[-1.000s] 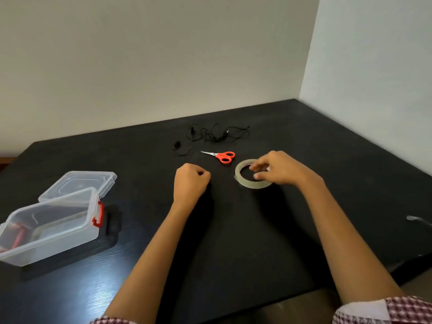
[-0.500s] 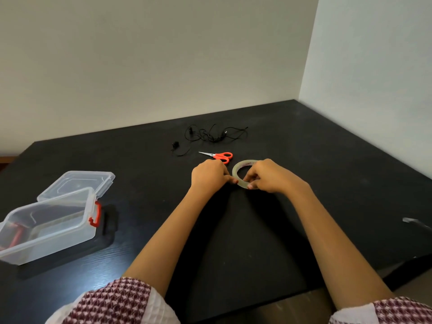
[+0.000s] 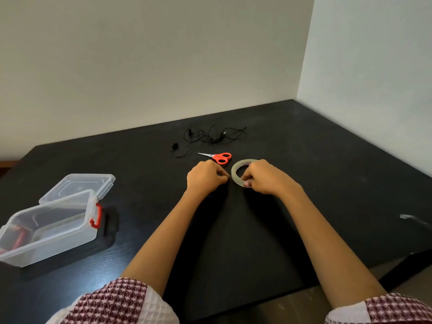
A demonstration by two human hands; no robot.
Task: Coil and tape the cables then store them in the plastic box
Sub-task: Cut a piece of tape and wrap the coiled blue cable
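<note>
A roll of clear tape [image 3: 235,172] stands tilted on the black table [image 3: 327,183], held by my right hand [image 3: 264,177] from its right side. My left hand [image 3: 205,177] is pinched at the roll's left edge, fingertips touching the tape. A tangled black cable [image 3: 214,134] lies loose farther back, with a small black clip end [image 3: 174,146] to its left. The clear plastic box [image 3: 46,228] with red latches sits open at the left; something red lies inside it.
Orange-handled scissors [image 3: 218,157] lie just behind my hands. The box lid [image 3: 79,187] lies open behind the box. A small clear strip [image 3: 412,219] lies near the table's right front edge. Walls close off the back and right.
My left hand moved right from the bare table to the tape roll. My right hand tipped the roll up and now grips it from the right.
</note>
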